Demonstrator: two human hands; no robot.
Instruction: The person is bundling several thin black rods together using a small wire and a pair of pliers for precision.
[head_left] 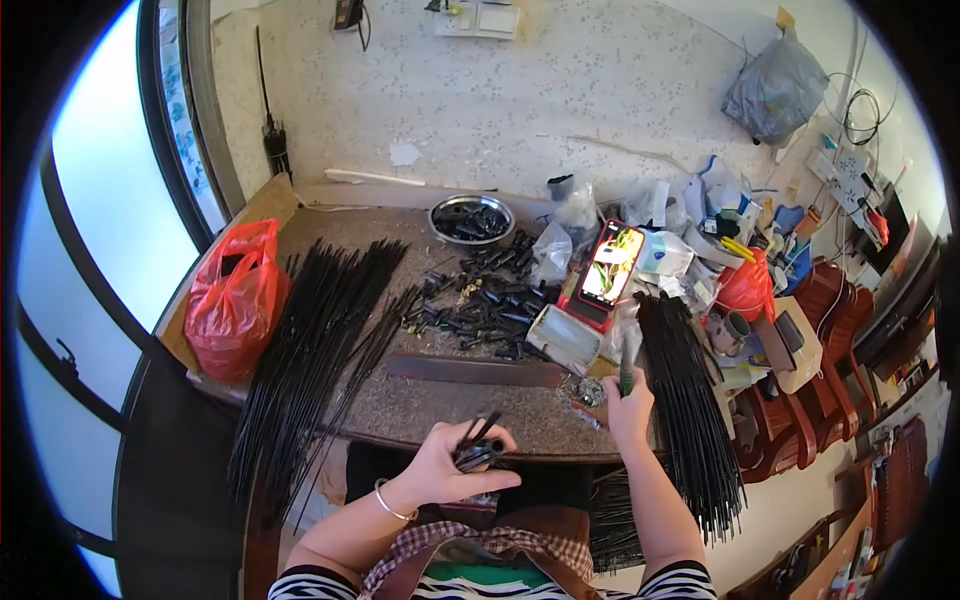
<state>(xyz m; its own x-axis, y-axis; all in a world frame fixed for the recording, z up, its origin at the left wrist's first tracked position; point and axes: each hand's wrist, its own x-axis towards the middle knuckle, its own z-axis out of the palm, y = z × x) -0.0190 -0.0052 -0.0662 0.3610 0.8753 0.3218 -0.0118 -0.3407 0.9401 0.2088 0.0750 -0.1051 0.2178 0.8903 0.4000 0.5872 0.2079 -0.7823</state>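
Observation:
My left hand [440, 472] is closed around a few short black tubular parts [480, 455], held just off the table's front edge. One part points its round open end toward the right; thin black pieces stick up beside it. My right hand [629, 412] grips a slim tool with a green handle [626, 382], its narrow greyish end pointing away from me. Left of that hand lies a steel wool scourer [590, 391]. Many more black tubular parts [490, 305] are heaped mid-table, and a metal bowl [433, 228] behind them holds others.
Long thin black rods lie in a left bundle [310, 330] and a right bundle [685, 400]. A flat dark bar [470, 370] crosses the front. A lit phone [612, 263] leans behind a shallow box [565, 340]. A red plastic bag [235, 310] stands far left; clutter fills the right.

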